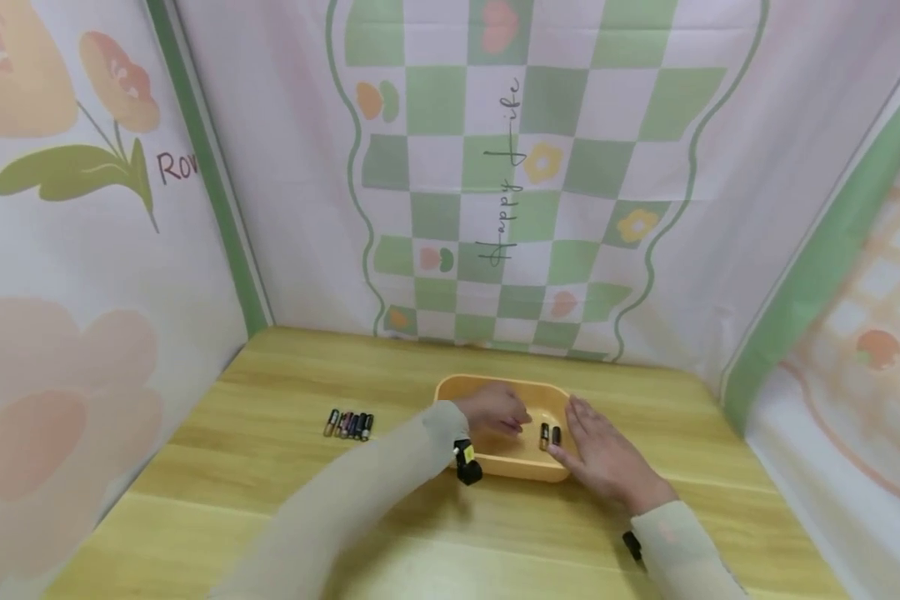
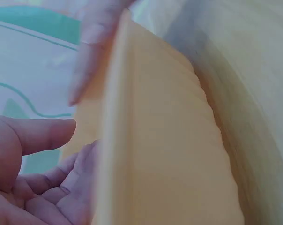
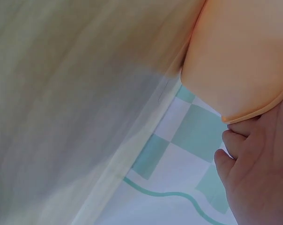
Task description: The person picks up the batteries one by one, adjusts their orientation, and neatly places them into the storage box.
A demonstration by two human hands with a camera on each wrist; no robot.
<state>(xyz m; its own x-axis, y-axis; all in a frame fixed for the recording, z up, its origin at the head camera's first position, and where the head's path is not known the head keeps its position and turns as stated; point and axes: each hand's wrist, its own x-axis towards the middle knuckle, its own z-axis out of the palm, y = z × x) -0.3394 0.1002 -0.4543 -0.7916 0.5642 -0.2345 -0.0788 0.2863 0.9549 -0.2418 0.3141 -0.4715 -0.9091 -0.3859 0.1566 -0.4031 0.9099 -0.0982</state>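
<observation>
Just beside right hand, two batteries, inside orange tray

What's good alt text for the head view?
Left hand inside a yellow tub, right hand on its right rim, two batteries visible in it. More batteries lie in a row on the table to the left, before a checkered cloth.

A wood-grain tabletop stood near, a green-checked cloth hung far behind, flower-printed fabric covered the left, green-banded fabric draped the right.
</observation>
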